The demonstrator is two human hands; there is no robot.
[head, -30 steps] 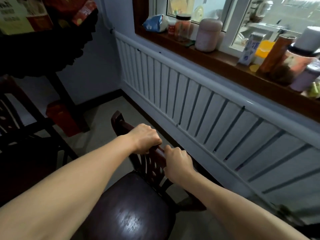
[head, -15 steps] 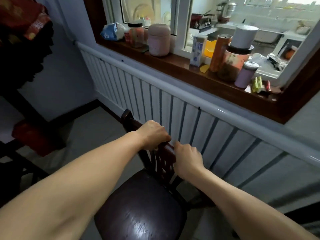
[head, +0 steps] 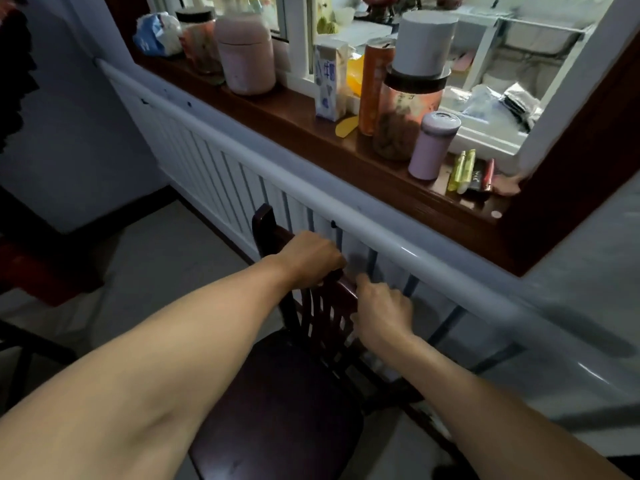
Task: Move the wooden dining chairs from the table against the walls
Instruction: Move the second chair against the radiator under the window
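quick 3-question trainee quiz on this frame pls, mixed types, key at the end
1. True or false: both hands grip the top rail of the wooden chair.
2. Multiple choice: what does the chair's backrest face? A) an open doorway B) the white slatted radiator panel under the windowsill C) a bookshelf
3. Fill in: on the sill, the small lilac tumbler stands just right of the ____ with the white lid.

Key
1. False. The left hand is closed on the rail; the right hand looks loosened, fingers beside the rail, not wrapped around it.
2. B
3. Jar: the clear jar with brown contents.
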